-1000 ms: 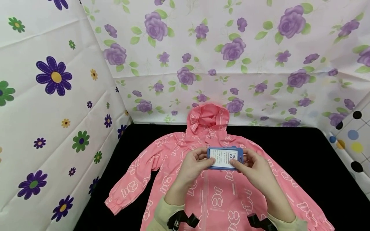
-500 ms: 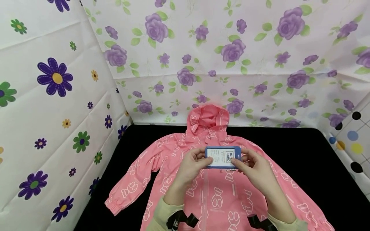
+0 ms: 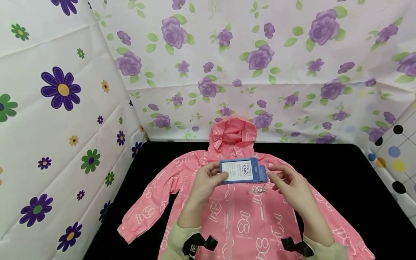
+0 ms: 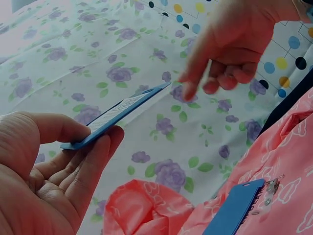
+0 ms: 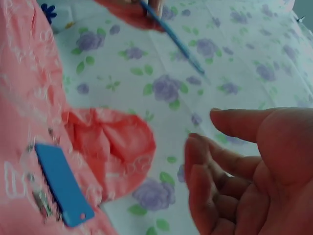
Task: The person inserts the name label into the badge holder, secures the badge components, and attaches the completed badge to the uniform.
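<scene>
A blue ID card holder (image 3: 238,170) with a white printed card lies in the grip of my left hand (image 3: 207,182), pinched by its left end. In the left wrist view the thumb is on top of the card holder (image 4: 115,115) and fingers are beneath. My right hand (image 3: 290,184) hovers to the right, apart from it, fingers loosely bent and holding nothing. A second flat blue piece (image 5: 63,183) with a small hole in its end rests on the pink hooded jacket (image 3: 243,220); in the head view the card holder partly hides it. Beside it is a small metal clip (image 3: 260,189).
The jacket lies spread on a black table (image 3: 325,162), its hood (image 3: 234,131) toward the back. Behind stands a cloth with purple flowers (image 3: 208,86). A daisy-patterned cloth (image 3: 97,137) borders the left, a dotted one (image 3: 394,162) the right.
My right hand has let go of the card holder and moved slightly right. The left hand has carried the holder left and upward, uncovering part of the second blue piece and the metal clip.
</scene>
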The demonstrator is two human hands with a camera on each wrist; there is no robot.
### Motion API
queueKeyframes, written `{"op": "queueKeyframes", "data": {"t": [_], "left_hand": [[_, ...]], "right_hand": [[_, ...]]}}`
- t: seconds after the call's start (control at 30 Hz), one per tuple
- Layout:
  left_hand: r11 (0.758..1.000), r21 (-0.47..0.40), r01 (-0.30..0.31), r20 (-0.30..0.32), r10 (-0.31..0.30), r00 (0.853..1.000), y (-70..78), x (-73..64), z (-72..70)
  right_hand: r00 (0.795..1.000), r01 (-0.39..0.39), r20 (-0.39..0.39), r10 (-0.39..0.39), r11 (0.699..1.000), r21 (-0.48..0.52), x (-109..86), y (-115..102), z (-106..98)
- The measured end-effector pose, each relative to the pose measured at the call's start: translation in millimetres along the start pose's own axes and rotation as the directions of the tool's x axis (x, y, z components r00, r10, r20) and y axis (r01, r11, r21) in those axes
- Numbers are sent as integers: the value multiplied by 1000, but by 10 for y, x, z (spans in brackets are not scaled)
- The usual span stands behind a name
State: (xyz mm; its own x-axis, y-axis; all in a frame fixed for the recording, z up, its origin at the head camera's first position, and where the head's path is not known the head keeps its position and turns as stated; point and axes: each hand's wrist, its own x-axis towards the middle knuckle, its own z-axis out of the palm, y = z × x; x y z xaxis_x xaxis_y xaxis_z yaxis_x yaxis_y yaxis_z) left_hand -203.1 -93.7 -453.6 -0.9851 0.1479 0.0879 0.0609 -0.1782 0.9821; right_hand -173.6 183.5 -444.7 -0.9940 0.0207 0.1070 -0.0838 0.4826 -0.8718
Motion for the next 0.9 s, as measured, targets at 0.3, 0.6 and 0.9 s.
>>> {"op": "queueKeyframes", "data": {"t": [0.3, 0.6, 0.9], "left_hand": [[1000, 6, 1, -13, -1, 1000, 3, -1, -50], [1000, 13, -4, -2, 4, 1000, 6, 25, -25], [1000, 8, -7, -20, 7, 1000, 11, 11, -37]], "right_hand": [[972, -78, 204, 115, 980, -181, 168, 456, -97], [972, -46, 216, 92, 977, -210, 423, 685, 17], [989, 7, 142, 37, 955, -297, 719, 820, 253]]}}
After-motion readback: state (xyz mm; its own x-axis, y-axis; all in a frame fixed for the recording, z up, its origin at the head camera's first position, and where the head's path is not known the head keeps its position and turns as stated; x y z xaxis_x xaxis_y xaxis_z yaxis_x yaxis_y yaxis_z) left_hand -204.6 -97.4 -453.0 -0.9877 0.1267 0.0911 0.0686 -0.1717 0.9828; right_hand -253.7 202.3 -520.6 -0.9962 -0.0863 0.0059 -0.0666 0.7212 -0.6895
